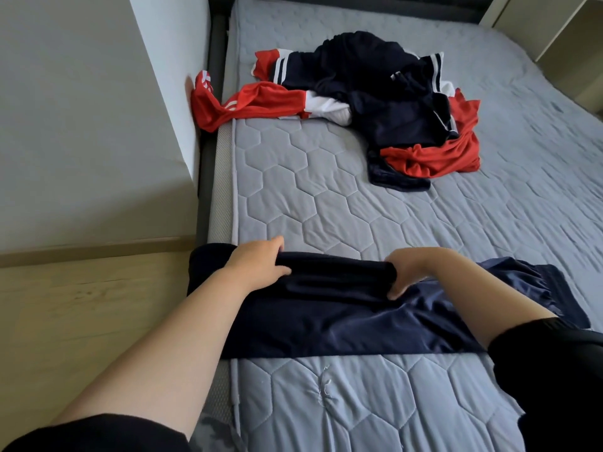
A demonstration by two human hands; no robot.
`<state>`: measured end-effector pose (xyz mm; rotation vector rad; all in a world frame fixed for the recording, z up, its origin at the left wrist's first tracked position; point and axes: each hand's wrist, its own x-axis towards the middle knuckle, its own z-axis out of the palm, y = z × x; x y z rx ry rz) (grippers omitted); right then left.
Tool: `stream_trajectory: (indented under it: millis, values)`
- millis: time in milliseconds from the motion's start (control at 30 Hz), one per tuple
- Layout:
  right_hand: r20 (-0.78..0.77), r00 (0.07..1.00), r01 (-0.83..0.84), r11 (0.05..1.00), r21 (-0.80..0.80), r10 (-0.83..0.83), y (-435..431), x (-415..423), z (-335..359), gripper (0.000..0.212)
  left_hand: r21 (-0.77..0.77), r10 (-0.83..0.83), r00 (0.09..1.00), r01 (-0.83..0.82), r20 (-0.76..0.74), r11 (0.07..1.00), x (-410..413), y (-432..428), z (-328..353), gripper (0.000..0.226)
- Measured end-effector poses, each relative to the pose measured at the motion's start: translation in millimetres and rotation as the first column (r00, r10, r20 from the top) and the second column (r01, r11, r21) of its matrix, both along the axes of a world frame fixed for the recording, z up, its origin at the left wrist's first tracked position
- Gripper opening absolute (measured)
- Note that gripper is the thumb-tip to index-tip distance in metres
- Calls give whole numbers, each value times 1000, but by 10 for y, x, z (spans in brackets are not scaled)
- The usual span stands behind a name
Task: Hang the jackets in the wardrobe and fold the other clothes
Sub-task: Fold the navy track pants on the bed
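Black sleeves (554, 386): lowest corners of the frame, one on each forearm.
Mattress (326, 207): grey, quilted in hexagons, running from bottom centre to the top.
Navy garment (326, 318): lower centre, spread flat across the mattress, its left end at the bed's edge and its shinier, gathered part trailing to the lower right.
Folded edge (332, 272): the garment's far side, doubled into a thick band between the two hands.
Left hand (257, 265): grasping the band's left end, fingers over the top and thumb on the near side.
Right hand (408, 272): clasping the band's right end, fingers curled round it.
Step in hand: judged to be a fold of the navy garment, partway made.
How to do it well: bring both ends over together so the band lands square on the lower layer. Smooth the rumpled cloth at lower right first, and keep the left end from slipping off the bed.
Pile of clothes (385, 99): upper centre, well apart from the hands. It is navy, red and white, tangled, not yet sorted.
Red sleeve (208, 102): upper left, draped off the mattress edge.
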<state>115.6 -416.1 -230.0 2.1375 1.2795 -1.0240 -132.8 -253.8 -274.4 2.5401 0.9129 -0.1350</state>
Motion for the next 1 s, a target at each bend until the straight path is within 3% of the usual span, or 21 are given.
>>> stream_trajectory:
  millis: [100, 200, 300, 367, 433, 467, 567, 667, 733, 800, 867, 933, 1000]
  values:
    - [221, 973, -36, 991, -132, 65, -202, 31, -1, 43, -67, -64, 976, 51, -207, 996, -112, 48, 94, 28]
    - [449, 893, -59, 995, 79, 18, -221, -58, 88, 34, 133, -62, 939, 114, -339, 985, -46, -44, 244, 6]
    - [593, 797, -133, 925, 356, -114, -93, -44, 356, 33, 360, 27, 951, 90, -309, 929, 40, 21, 600, 14]
    - [641, 739, -220, 825, 520, -207, -7, 14, 615, 29, 544, 71, 995, -21, -71, 839, 47, 160, 967, 22]
    - [660, 693, -323, 693, 644, -290, 53, 71, 884, 27, 710, -73, 956, -157, 283, 686, 27, 209, 1364, 28]
    - [654, 684, -368, 622, 692, -323, 78, 92, 999, 26, 776, -160, 920, -198, 358, 599, 18, 196, 1539, 26]
    - [657, 669, -506, 436, 745, -347, 31, 42, 1221, 25, 902, -277, 918, -157, 283, 402, -2, 73, 1791, 16]
    - [718, 654, -684, 217, 696, -239, -212, -142, 1088, 10, 945, -397, 917, 113, 19, 307, -113, -124, 1546, 15]
    - [732, 680, -705, 232, 670, -46, -414, -278, 759, 14, 884, -412, 900, 303, -142, 356, -229, -307, 1223, 9]
    - [630, 756, -630, 464, 623, 180, -627, -461, 343, 38, 684, -213, 912, 406, -352, 606, -300, -494, 893, 19]
    - [419, 865, -479, 706, 522, 277, -841, -697, -30, 58, 513, 31, 853, 283, -521, 810, -338, -693, 560, 31]
    - [281, 929, -359, 768, 530, 240, -1000, -861, -297, 62, 460, 112, 862, 150, -494, 875, -326, -914, 348, 35]
    - [204, 975, -202, 713, 672, 84, -1101, -896, -387, 50, 440, 106, 918, 79, -381, 895, -268, -1079, 222, 40]
